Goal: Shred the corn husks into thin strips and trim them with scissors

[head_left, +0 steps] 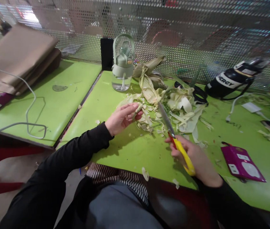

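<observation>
A: Left hand (126, 117) at the near-left edge of the pile (149, 95), thumb and fingers pinching a pale strip (138, 109)!

B: And over on the near-right side of the pile, the right hand (192, 152), fingers wrapped round the handles of the scissors (184, 154). A firm-looking grip, that.

A: Look at the line of them! Long axis running from the handles, near-right of the pile, up to a tip over the pile itself, slanting away and leftward.

B: So the strip sits left of that tip, with a clear gap between the two. The left hand has it; the right is the farther one.

A: Which way does the strip lie?

B: It seems to slant along the fingertips, though it's small and half hidden there, so its far end is anyone's guess. Whether the blades are fully together is hard to call too.

A: Containers, then! Clear bottle (123, 66), upright, behind the pile and to its left: a straw (123, 79) inside, and what looks like clear liquid low down.

B: Black bottle (225, 79), well off to the right of the pile, tilted over. Its dark wall hides whatever it holds.
</observation>
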`<state>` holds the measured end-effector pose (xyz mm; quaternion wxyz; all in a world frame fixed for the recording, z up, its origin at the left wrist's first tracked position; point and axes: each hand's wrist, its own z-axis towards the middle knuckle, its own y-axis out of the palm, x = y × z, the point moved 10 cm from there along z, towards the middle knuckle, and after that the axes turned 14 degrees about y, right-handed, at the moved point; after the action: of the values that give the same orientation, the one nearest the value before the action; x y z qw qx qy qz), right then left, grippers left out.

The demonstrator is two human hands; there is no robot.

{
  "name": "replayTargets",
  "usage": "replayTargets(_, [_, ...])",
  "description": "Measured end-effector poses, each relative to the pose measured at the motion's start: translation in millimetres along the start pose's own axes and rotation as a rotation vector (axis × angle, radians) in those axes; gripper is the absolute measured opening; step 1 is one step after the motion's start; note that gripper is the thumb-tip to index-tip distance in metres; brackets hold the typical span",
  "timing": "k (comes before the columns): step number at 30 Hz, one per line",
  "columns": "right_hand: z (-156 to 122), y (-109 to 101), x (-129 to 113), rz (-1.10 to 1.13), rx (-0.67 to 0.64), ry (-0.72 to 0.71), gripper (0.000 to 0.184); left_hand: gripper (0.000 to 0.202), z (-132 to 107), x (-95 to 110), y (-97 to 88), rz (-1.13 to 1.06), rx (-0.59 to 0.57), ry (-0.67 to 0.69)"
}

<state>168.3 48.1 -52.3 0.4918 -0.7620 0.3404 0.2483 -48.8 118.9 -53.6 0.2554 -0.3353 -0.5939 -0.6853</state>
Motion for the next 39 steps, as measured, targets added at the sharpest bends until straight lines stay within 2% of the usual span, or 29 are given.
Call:
replayTargets(3, [8,-26,-16,-0.272,0.300,-0.029,0.054,0.018,-2,0,-0.9,-0.009,0.044,-0.009])
replayTargets(5, [13,-33,-21,-0.456,0.415,0.002,0.054,0.023,-3,1,-1.7,-0.001,0.055,-0.003])
replayTargets(9, [25,-30,-14,-0.705,0.431,0.061,0.048,0.018,-2,1,-0.4,0.050,-0.014,0.012])
replayTargets(13, [20,-25,-14,-0.816,0.419,-0.019,0.047,0.028,-5,1,9.3,0.079,-0.142,0.033])
replayTargets(15, [8,-25,-32,-0.771,0.480,-0.153,0.053,0.032,-12,-3,17.2,0.073,-0.199,0.004])
replayTargets(17, [-8,-25,-60,-0.604,0.528,-0.333,0.054,0.029,-20,-9,25.4,0.063,-0.241,-0.045])
replayTargets(19, [-15,-15,-84,-0.401,0.428,-0.477,0.051,0.025,-27,-14,31.7,0.041,-0.261,-0.085])
replayTargets(21, [-12,-3,-98,-0.227,0.298,-0.505,0.047,0.022,-31,-17,35.6,0.022,-0.270,-0.108])
replayTargets(24, [-1,11,-102,-0.016,0.149,-0.441,0.038,0.022,-29,-20,32.1,0.032,-0.228,-0.092])
replayTargets(28, [11,25,-93,0.192,-0.016,-0.355,0.035,0.034,-28,-28,22.9,0.092,-0.169,-0.092])
replayTargets(30, [15,23,-87,0.251,-0.003,-0.327,0.034,0.037,-30,-34,22.1,0.144,-0.188,-0.106])
replayTargets(32, [19,18,-81,0.258,0.067,-0.290,0.032,0.035,-29,-33,19.9,0.227,-0.201,-0.074])
replayTargets(36, [22,11,-73,0.189,0.155,-0.249,0.029,0.034,-20,-13,11.7,0.423,-0.166,0.104])
replayTargets(39, [23,11,-70,0.130,0.167,-0.242,0.028,0.035,-18,-8,11.2,0.461,-0.173,0.137])
